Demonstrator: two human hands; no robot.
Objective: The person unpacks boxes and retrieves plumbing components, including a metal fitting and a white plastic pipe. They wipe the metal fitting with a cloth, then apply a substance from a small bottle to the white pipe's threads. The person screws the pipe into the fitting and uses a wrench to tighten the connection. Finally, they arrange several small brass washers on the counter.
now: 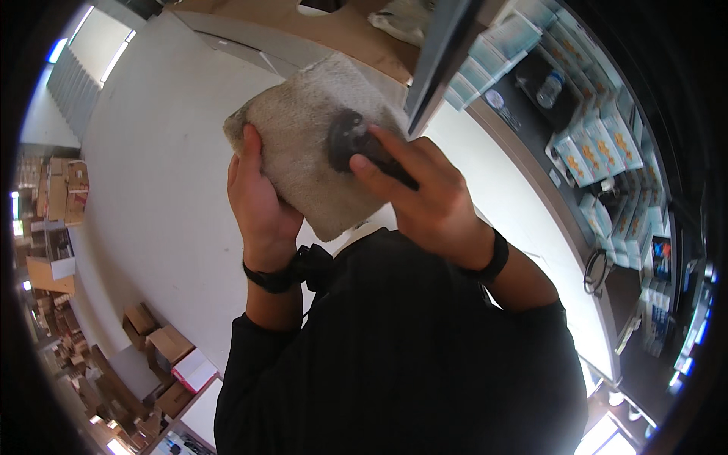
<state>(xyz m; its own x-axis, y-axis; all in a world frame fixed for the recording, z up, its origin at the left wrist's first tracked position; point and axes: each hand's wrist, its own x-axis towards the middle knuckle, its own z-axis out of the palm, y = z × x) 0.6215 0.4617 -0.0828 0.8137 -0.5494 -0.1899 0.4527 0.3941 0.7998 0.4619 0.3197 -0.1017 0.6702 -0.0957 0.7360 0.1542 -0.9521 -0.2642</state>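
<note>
A square greyish-beige cloth (pixel 292 129) with a nubby, towel-like surface is held up in front of my chest. My left hand (pixel 262 205) grips its left edge, the thumb lying on the near face and the other fingers behind. On the cloth's right part lies a dark, round-headed thing (pixel 343 144) with a short dark handle; its exact kind cannot be made out. My right hand (pixel 432 197) holds it by the handle, with thumb and forefinger extended along it. The round head appears to rest against the cloth. Both wrists wear black bands.
A brown table edge (pixel 303 21) with a crumpled pale cloth (pixel 402 19) is beyond my hands. To the right runs a counter with stacked small boxes (pixel 595 148) and a clear bottle (pixel 550 89). Cardboard boxes (pixel 168 345) stand at lower left. A dark upright post (pixel 440 64) rises near the cloth.
</note>
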